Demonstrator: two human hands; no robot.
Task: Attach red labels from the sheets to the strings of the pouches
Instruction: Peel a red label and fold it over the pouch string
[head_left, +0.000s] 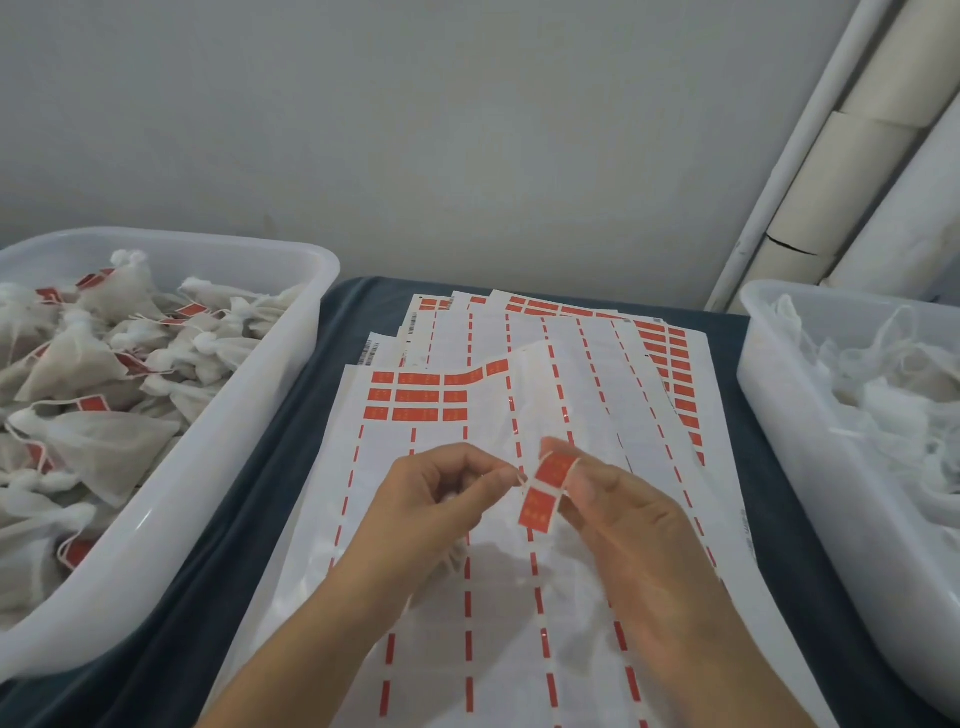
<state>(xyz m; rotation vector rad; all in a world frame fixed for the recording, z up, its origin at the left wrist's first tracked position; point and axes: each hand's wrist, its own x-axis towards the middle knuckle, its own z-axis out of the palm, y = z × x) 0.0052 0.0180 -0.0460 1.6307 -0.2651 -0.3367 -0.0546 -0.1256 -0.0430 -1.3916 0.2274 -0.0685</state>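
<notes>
From the head camera, the right hand (613, 514) pinches a red label (543, 491) between thumb and fingertips; the label hangs unfolded, two red panels with a pale band between them, over the middle of the table. The left hand (436, 493) has its fingers curled, thumb and forefinger pinching what looks like the thin white string (519, 475) of a pouch, brought right up to the label's pale band. The pouch (452, 561) itself is mostly hidden under that hand; only a pale fold shows beneath the palm.

Below the hands lie the label sheets (467, 597), fanned across the dark cloth of the table (218, 597). Most are stripped to white backing with red dashes; a few labels remain near the far left corner of the top sheet.

A white tub (291, 374) on the left edge of the table holds pouches already labelled. Another tub (769, 415) on the right edge holds loose white pouches with tangled strings.

The label is likely very light, limp and sticky on one face, so it is best held by its outer edges, keeping fingers off the glue. The string is thin and slack; pinching it taut close to the band should let the two panels fold shut over it cleanly.
</notes>
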